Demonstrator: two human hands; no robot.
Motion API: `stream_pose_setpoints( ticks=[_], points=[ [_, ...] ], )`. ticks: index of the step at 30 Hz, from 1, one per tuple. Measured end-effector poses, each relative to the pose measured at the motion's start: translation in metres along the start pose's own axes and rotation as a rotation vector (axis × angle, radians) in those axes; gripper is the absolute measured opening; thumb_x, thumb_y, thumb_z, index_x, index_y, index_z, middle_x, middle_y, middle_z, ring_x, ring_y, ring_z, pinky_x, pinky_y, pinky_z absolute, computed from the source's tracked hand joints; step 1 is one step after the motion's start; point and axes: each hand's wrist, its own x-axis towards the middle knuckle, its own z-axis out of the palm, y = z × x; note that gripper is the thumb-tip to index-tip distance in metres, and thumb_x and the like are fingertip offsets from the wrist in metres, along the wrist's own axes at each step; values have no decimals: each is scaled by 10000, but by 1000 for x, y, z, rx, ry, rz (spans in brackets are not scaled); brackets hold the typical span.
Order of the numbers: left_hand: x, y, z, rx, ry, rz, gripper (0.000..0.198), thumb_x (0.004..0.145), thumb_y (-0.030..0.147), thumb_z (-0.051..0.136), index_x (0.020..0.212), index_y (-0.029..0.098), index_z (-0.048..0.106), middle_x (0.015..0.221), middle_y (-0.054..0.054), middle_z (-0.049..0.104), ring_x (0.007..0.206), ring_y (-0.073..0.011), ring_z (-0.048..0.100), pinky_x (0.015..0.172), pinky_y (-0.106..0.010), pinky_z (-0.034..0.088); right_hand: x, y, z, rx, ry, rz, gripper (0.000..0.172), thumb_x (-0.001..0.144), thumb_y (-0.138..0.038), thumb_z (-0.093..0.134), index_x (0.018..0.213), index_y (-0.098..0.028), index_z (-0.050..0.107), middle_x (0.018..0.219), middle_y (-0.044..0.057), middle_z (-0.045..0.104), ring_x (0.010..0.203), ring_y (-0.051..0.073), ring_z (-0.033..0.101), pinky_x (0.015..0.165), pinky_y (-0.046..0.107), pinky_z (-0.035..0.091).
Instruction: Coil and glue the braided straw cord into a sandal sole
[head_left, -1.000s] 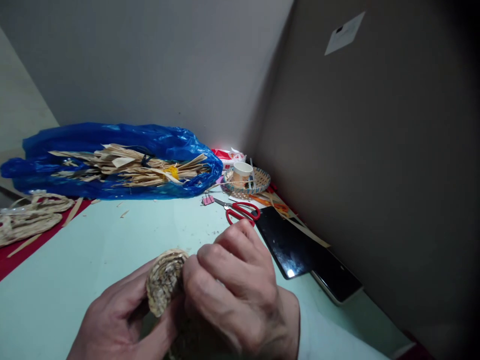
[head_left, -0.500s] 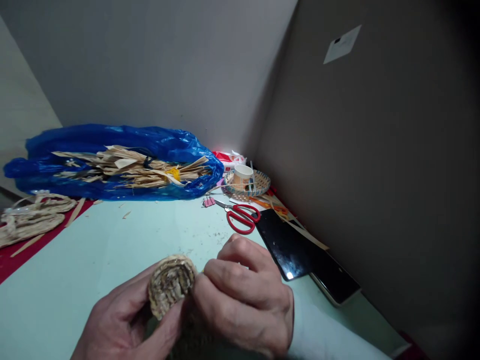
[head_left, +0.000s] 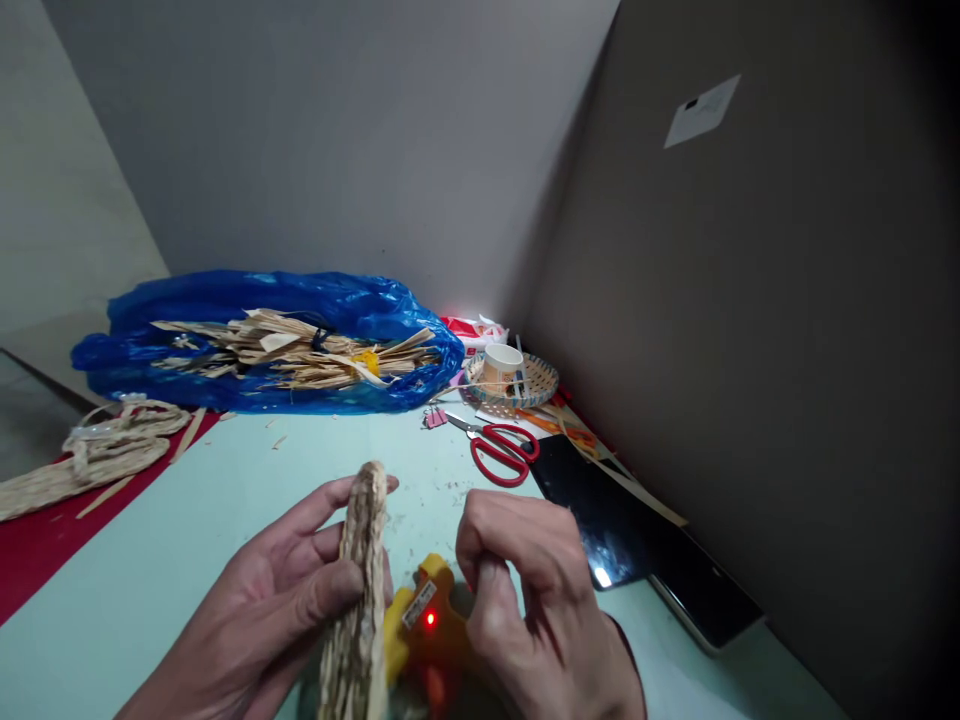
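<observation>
Between the thumb and fingers of my left hand (head_left: 292, 590) is a woven straw piece (head_left: 358, 600), held upright with its long side facing me. My right hand (head_left: 536, 600) is closed, thumb against the curled index finger; what it pinches, if anything, is too small to make out. Between the hands, low in the view, lies a yellow and orange tool (head_left: 442, 630) with a glowing red light. My right hand partly covers it.
A blue plastic bag (head_left: 300, 290) of dried strips lies at the back. Red-handled scissors (head_left: 501, 455), a paper cup (head_left: 502, 368), a round basket (head_left: 541, 380) and dark tablets (head_left: 592, 520) are to the right. Woven pieces (head_left: 112, 460) lie left.
My left hand has turned the woven piece from its curved inner face to its long side. My right hand has moved right, off the piece, and the yellow tool now shows.
</observation>
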Motion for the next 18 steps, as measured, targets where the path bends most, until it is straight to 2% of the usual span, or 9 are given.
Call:
stream_pose_setpoints(
  ticks=[3, 7, 10, 12, 15, 18],
  points=[
    [1, 4, -2, -14, 36, -32, 621, 699, 118, 909, 1259, 279, 697, 678, 15, 661, 599, -167, 633, 572, -241, 556, 1, -1, 2, 106, -80, 198, 138, 673, -161, 390, 596, -225, 296, 509, -61, 306, 463, 80, 320, 487, 235, 260],
    [5, 5, -6, -87, 38, -75, 619, 678, 146, 928, 1246, 261, 710, 665, 7, 661, 557, -136, 590, 531, -222, 512, 8, 4, 6, 315, -199, 420, 196, 740, -235, 378, 556, -256, 314, 493, -70, 265, 464, 88, 250, 429, 248, 209],
    [6, 5, -4, -168, -1, -116, 588, 680, 146, 918, 1226, 257, 728, 622, 19, 638, 510, -117, 548, 495, -218, 489, 9, 6, 6, 351, -250, 467, 208, 779, -235, 379, 575, -261, 344, 493, -80, 283, 458, 87, 239, 414, 244, 214],
    [4, 5, -2, -194, 26, -150, 536, 707, 140, 889, 1205, 275, 741, 613, 30, 623, 486, -105, 513, 483, -220, 481, 7, 6, 5, 340, -295, 522, 225, 802, -244, 401, 581, -256, 359, 501, -81, 286, 468, 90, 244, 430, 248, 217],
    [0, 5, -2, -170, 60, -175, 494, 731, 109, 838, 1166, 327, 757, 622, 38, 619, 466, -108, 498, 448, -219, 467, 2, 6, 5, 311, -388, 591, 260, 879, -263, 425, 621, -239, 409, 543, -66, 350, 507, 100, 304, 479, 252, 258],
    [-1, 4, -5, -145, 28, -178, 486, 760, 84, 809, 1174, 335, 769, 569, 42, 599, 440, -106, 503, 422, -200, 462, 0, 7, 7, 369, -456, 580, 301, 951, -251, 437, 652, -231, 409, 574, -59, 422, 524, 93, 361, 495, 235, 291]
  ],
)
